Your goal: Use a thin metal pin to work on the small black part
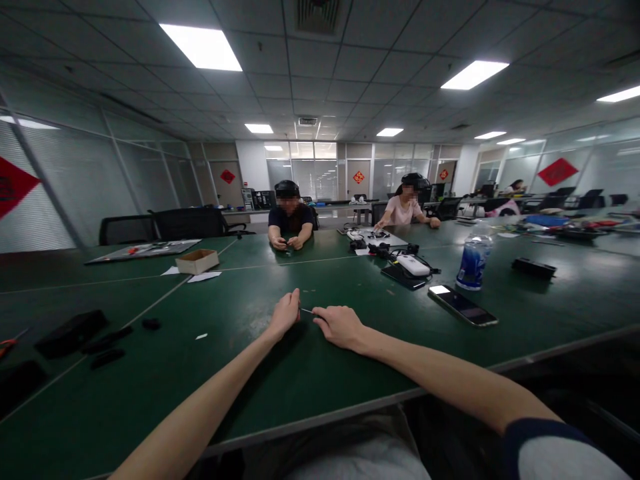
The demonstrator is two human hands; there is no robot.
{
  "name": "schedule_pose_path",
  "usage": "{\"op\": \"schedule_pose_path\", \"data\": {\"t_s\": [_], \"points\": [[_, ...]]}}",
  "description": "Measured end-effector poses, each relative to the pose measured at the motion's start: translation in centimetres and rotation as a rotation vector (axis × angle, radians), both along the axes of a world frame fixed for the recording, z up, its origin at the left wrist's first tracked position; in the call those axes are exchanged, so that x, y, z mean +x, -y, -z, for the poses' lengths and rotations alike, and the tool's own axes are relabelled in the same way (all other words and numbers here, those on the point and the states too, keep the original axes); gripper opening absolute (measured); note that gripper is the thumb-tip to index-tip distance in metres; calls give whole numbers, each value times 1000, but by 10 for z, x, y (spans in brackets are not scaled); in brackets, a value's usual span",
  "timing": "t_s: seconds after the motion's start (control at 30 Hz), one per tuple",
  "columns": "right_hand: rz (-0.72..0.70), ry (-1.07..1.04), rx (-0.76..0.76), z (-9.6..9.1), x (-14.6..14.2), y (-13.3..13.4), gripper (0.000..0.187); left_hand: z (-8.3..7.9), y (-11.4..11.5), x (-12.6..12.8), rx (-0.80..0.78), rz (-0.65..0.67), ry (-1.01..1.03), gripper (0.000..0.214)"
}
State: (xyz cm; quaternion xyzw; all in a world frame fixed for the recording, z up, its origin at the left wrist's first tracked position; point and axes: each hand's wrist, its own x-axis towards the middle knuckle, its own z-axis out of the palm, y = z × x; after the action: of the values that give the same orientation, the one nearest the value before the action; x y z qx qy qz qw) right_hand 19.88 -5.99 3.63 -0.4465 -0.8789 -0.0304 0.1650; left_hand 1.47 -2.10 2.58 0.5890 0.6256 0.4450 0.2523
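Note:
Both my arms reach out over the green table (240, 373). My left hand (284, 313) and my right hand (338, 325) rest on the tabletop close together, fingers curled. A thin metal piece (307, 311), like a pin or small rod, spans the gap between them, and both hands pinch it at its ends. It is too small to name.
A phone (463, 305) lies to the right, with a water bottle (473, 260), a white device on a dark case (411, 268) and cables behind it. A cardboard box (197, 261) sits at the left, black parts (75, 332) nearer. Two people sit across the table.

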Motion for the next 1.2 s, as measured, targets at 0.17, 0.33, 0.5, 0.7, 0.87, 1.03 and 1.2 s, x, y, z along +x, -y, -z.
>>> {"op": "schedule_pose_path", "data": {"t_s": [0.17, 0.33, 0.5, 0.7, 0.87, 1.03, 1.2], "points": [[50, 9, 20, 3, -4, 1, 42, -6, 3, 5, -10, -57, -9, 48], [79, 13, 31, 5, -6, 1, 42, -9, 4, 5, -6, -68, -7, 46], [77, -3, -6, 5, -10, 1, 43, -6, 0, 3, -14, -77, -22, 47], [196, -73, -81, 0, 5, -24, 41, 7, -4, 1, -40, -8, 72, 50], [175, -96, -109, -1, 26, -35, 40, 14, -10, -4, -107, 47, 275, 49], [98, -102, -122, 1, 19, -25, 40, 16, -11, -7, -120, 97, 347, 51], [-90, -99, -63, -3, 14, -16, 38, 15, -10, -5, -148, 102, 356, 52]]}}
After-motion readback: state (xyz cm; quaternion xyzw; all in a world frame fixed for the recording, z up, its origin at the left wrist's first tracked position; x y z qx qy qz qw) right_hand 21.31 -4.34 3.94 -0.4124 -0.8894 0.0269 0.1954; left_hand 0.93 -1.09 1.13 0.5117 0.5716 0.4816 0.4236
